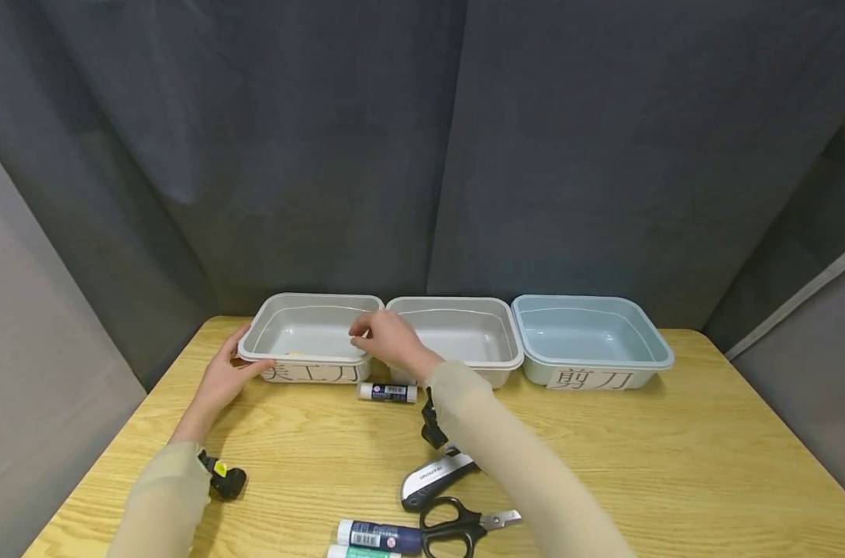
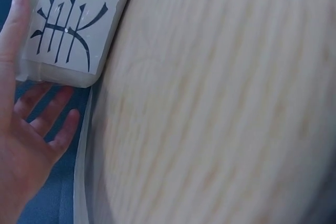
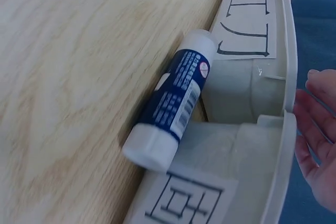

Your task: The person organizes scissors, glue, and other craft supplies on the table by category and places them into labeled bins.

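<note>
My left hand [image 1: 223, 377] holds the near left corner of the left grey bin [image 1: 311, 298], thumb at its front rim and fingers along its side. In the left wrist view the thumb lies by the paper label [image 2: 68, 30]. My right hand [image 1: 391, 339] hovers over where the left and middle bins meet. Its fingers [image 3: 315, 124] are loosely bent with nothing seen between them, close to the rims. Below that wrist a blue-and-white glue stick [image 1: 388, 393] lies in front of the bins. A small yellow bit [image 1: 294, 354] shows inside the left bin.
The middle grey bin [image 1: 457, 301] and a light blue bin [image 1: 593, 362] continue the row against a dark curtain [image 1: 429, 155]. Nearer on the wooden table lie a box cutter [image 1: 432, 480], black-handled scissors [image 1: 457, 527], another blue glue stick [image 1: 381, 536] and a green-labelled tube [image 1: 360, 552].
</note>
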### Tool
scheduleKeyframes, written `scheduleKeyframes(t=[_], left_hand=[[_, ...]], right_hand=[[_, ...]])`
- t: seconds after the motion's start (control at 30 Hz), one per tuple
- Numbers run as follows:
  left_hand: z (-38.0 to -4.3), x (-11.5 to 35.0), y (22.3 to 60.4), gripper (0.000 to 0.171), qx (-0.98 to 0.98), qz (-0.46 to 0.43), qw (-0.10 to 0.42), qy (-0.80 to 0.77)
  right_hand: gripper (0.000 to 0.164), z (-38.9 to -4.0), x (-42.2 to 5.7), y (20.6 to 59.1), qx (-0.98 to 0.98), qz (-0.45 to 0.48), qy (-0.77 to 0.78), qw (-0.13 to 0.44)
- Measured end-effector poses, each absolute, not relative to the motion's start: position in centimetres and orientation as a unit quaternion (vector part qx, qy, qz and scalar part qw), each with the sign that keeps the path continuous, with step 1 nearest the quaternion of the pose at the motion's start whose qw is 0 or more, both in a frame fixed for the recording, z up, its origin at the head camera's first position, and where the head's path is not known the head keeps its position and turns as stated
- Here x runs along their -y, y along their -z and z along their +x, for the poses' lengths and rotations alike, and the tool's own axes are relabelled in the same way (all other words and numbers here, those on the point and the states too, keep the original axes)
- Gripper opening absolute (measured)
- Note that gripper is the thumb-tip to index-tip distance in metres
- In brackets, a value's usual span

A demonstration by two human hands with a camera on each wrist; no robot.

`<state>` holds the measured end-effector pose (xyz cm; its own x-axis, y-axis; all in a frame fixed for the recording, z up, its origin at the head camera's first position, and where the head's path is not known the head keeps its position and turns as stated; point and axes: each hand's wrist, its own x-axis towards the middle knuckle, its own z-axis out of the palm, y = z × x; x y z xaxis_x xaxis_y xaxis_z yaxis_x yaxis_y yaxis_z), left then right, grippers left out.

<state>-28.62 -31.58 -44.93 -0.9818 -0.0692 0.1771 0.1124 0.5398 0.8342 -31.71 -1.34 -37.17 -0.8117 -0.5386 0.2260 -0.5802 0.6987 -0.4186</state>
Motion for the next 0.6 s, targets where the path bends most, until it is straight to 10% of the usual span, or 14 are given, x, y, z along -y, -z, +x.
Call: scheduleKeyframes(t=[0.6], left_hand=[[-28.8, 31.4, 44.7, 0.089, 0.872, -0.025, 0.092, 0.48]], right_hand=[[0.015, -29.5, -3.0, 36.4, 0.895, 0.367, -0.242, 0.081]])
